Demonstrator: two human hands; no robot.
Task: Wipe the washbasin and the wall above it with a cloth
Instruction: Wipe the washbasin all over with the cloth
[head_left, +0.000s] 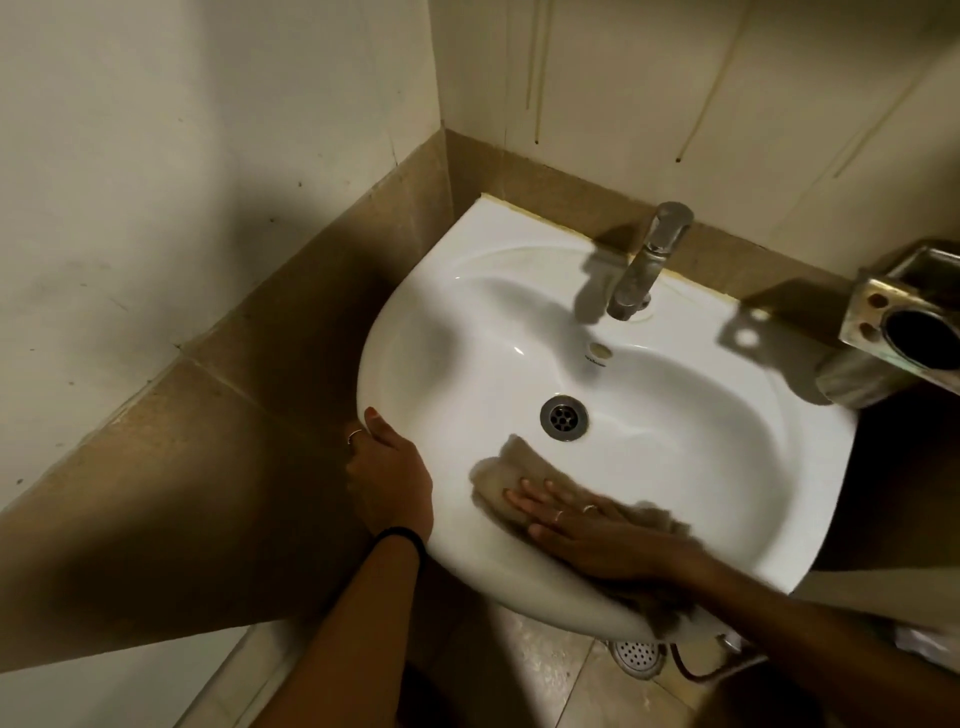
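A white washbasin (447, 322) sits in a corner, its drain (563, 417) near the middle. A brown cloth (511, 465) lies on the basin's near inner slope and spills over the front rim. My right hand (587, 530) presses flat on the cloth, fingers spread and pointing left. My left hand (392, 478) grips the basin's left outer rim, thumb on top. The cream wall (649, 88) above the basin shows brownish drip streaks.
A chrome tap (649, 260) stands at the basin's back edge. A metal holder (904, 317) juts from the wall at the right. A brown tile band (291, 322) runs along both walls. Below the basin a floor drain (636, 657) and a hose (696, 670) show.
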